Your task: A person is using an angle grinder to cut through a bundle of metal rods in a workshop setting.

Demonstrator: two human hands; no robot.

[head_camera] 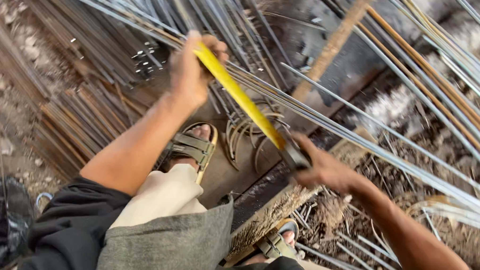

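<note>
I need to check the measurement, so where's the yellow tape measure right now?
In the head view it is near centre: the yellow tape measure stretches diagonally between the left hand and the right hand, along the steel rods, above a sandalled foot.

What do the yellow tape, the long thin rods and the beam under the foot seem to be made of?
Yellow tape: probably coated steel blade, smooth and stiff, stretched between the left hand and right hand.
Long rods: likely steel, grey with a dull shine.
Beam: apparently wood, rough and fibrous.
</note>
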